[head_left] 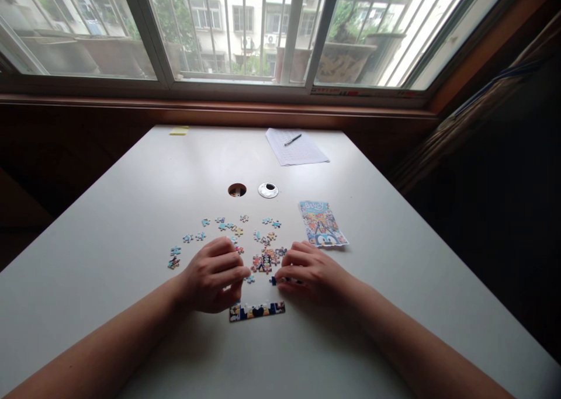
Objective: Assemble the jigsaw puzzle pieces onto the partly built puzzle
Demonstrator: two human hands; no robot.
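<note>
My left hand point(214, 275) hovers over the white table with its fingers curled and closed. Whatever sits between the fingertips, if anything, is hidden, and a light blue puzzle piece point(249, 279) shows right beside them. My right hand point(309, 270) is bent low at the table, its fingertips closed on a dark blue puzzle piece point(273, 281). Below both hands lies a joined bottom strip of puzzle point(258, 312), with a dark shape in its middle. Between the hands is a cluster of colourful puzzle pieces point(265, 260), some overlapping or joined; I cannot tell which.
Several loose puzzle pieces point(200, 236) are spread beyond and left of my left hand. A picture card point(323, 224) lies past my right hand. Farther back are a round cable hole point(237, 190), a silver cap point(268, 190), paper sheets point(302, 152), a pen point(293, 140) and a yellow note point(179, 131).
</note>
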